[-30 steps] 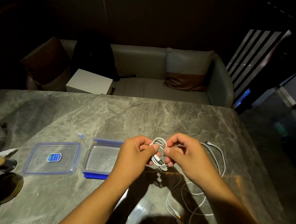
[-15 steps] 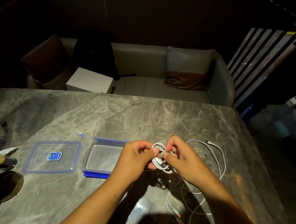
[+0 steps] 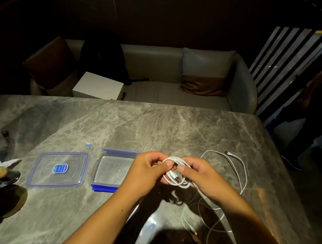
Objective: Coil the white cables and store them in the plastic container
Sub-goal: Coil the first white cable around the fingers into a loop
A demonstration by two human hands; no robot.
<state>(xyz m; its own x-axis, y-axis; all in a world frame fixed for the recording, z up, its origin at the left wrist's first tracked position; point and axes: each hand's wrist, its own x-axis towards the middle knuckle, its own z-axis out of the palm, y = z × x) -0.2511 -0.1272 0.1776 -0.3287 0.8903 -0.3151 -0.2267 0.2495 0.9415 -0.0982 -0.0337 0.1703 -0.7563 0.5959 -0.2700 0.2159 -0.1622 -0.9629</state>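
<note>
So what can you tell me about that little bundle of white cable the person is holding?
The coiled white cable is thin, smooth cord, plastic-looking, wound into a few small loose loops. A white plug with a metal tip lies across the loops. It is held up above the grey marble table, just right of the open plastic container. The left hand and the right hand both pinch it from either side, thumbs on top. Whether it joins the loose cable nearby is unclear.
</note>
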